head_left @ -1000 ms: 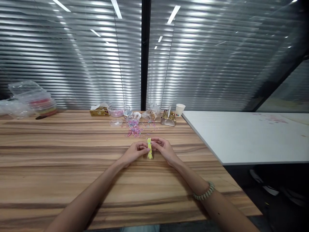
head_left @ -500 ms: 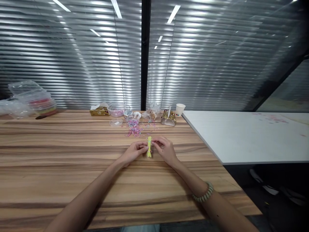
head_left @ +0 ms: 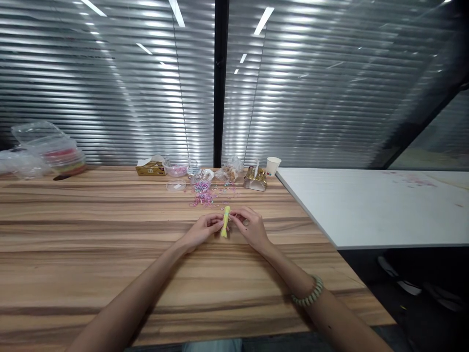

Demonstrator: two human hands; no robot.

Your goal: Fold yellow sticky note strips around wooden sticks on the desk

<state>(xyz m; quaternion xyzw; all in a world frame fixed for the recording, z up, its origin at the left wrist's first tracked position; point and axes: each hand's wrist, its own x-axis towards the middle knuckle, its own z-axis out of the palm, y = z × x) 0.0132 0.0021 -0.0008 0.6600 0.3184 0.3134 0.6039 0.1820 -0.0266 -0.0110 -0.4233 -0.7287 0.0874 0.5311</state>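
Note:
A small yellow bundle (head_left: 225,226) with a pale blue-green band near its top stands between my two hands, above the wooden table (head_left: 234,288). My left hand (head_left: 202,231) pinches it from the left with thumb and fingers. From the right, the thumb and fingertips of my right hand (head_left: 252,228) close at the band; whether they grip the band or the bundle is too small to tell. Just beyond my hands lies a pile of pink and purple small rings (head_left: 204,197).
Along the back are a gold tissue box (head_left: 151,168), a clear tub (head_left: 177,168), a round lid (head_left: 176,185), a crumpled plastic bag (head_left: 233,171), a gold tissue packet (head_left: 255,180) and a paper cup (head_left: 272,166). Stacked plastic containers (head_left: 64,156) stand far left; a white table (head_left: 384,210) adjoins right.
The lower end of the yellow bundle has tilted slightly to the left. Both hands stay nearly where they were.

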